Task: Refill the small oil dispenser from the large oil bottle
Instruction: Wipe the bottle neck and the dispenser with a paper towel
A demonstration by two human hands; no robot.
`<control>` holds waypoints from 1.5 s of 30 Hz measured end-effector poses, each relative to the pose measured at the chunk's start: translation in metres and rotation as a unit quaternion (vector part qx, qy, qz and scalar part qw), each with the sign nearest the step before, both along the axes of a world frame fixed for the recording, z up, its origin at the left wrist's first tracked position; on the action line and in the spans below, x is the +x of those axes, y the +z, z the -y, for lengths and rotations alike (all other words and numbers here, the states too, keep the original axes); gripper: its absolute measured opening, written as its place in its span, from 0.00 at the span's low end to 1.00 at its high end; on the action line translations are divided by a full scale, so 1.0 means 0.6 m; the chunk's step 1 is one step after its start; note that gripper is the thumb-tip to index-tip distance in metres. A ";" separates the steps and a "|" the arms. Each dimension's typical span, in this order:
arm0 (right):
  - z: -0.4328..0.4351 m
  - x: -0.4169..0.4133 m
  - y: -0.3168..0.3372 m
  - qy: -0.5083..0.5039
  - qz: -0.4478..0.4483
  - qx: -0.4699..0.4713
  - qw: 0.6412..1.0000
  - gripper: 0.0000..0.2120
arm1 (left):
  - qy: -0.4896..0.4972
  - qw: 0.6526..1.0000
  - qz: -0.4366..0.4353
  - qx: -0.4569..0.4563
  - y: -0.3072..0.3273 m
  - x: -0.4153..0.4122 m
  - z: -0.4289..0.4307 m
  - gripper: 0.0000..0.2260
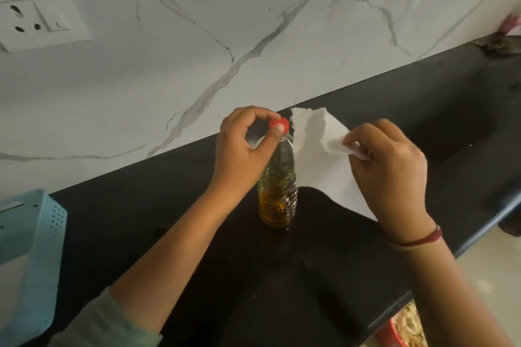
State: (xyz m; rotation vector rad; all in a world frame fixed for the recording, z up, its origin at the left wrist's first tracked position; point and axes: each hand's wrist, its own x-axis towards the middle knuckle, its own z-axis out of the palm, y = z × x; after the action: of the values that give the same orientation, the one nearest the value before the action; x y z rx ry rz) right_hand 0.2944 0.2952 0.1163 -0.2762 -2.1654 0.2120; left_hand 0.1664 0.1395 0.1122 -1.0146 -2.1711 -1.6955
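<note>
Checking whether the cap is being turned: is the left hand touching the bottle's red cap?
Touching. The head view shows the left hand pinching the red cap between thumb and forefinger atop the oil bottle.

Head-worn, close, looking down onto counter

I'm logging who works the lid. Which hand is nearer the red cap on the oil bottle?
Left. The left hand pinches the red cap between thumb and forefinger. The right hand is off to the cap's right, apart from it, gripping a white paper towel.
</note>
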 end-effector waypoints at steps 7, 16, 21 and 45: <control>-0.044 0.007 -0.005 -0.075 -0.081 0.002 0.994 0.05 | -0.010 0.999 0.040 -0.001 -0.015 -0.007 -0.028 0.18; 0.020 -0.058 -0.040 0.079 -0.063 -0.210 0.972 0.03 | -0.026 0.998 0.049 -0.025 -0.056 -0.008 -0.025 0.26; 0.060 -0.094 -0.010 0.187 -0.108 -0.294 0.931 0.08 | -0.040 0.996 0.074 0.001 -0.064 -0.002 -0.023 0.26; 0.040 -0.100 -0.020 0.302 0.029 -0.152 0.941 0.15 | 0.008 0.991 0.132 0.027 -0.083 0.019 -0.033 0.24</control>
State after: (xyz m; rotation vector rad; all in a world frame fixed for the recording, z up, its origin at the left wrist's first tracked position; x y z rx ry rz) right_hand 0.2346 0.2712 0.1042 0.2255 -2.2168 0.8993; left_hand 0.1781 0.1593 0.0623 -0.7956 -2.2652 -1.9677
